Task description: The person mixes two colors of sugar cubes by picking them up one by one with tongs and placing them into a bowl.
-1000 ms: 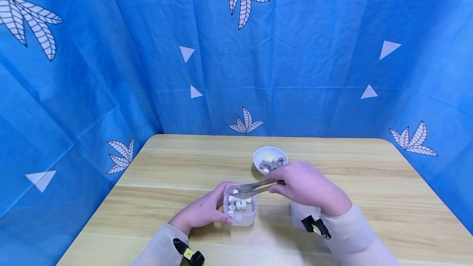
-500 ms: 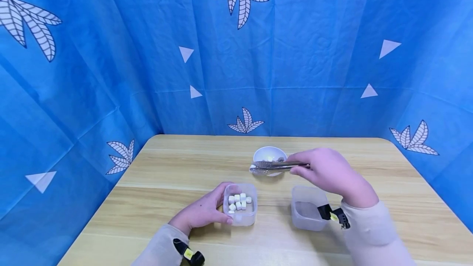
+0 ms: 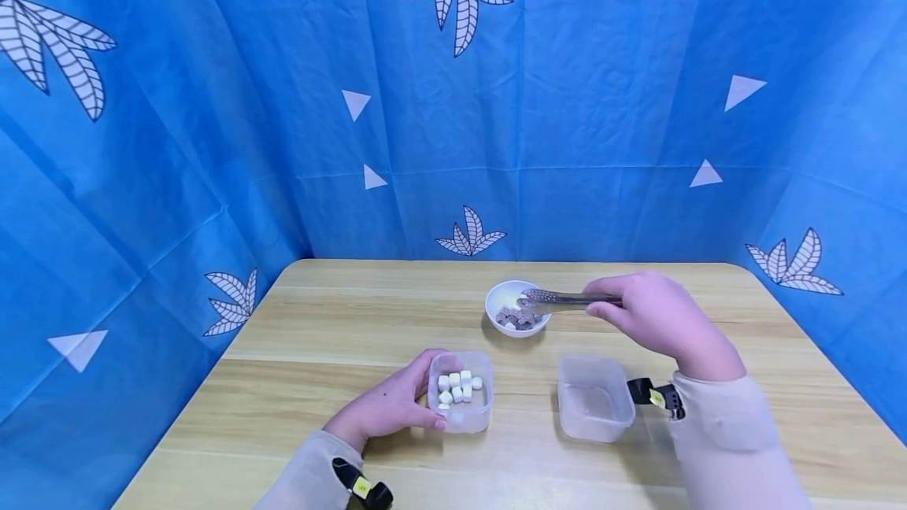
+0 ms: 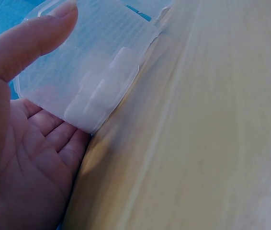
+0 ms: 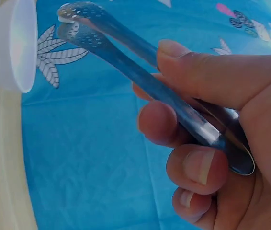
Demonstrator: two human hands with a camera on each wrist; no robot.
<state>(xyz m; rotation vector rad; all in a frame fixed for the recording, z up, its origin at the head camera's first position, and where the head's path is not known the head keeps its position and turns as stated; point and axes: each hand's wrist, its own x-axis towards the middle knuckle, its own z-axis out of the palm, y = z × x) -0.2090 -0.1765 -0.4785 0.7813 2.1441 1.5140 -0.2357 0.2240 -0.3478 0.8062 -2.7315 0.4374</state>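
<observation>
My left hand (image 3: 393, 402) grips a clear plastic container (image 3: 469, 420) at its left side, thumb in front and fingers behind. Several small white cubes (image 3: 457, 393) lie inside it; through its wall they look blurred in the left wrist view. In my right hand (image 3: 655, 319) are metal tongs (image 5: 140, 79) with perforated tips, gripped between thumb and fingers. The tips are nearly closed around a small white piece (image 5: 66, 20). They hover over the right part of a white bowl (image 3: 501, 295), where grey-brown cubes (image 3: 523, 319) lie with a few white ones.
A second clear plastic container (image 3: 597, 430) stands on the right, beside my right wrist, with no cubes visible in it. All of this is on a light wooden table (image 3: 340, 313). A blue patterned curtain (image 3: 595, 101) hangs behind and at both sides.
My right hand has carried the tongs from over the left container up and right to above the bowl, uncovering the right container. The tongs' tips have come together. My left hand keeps its place.
</observation>
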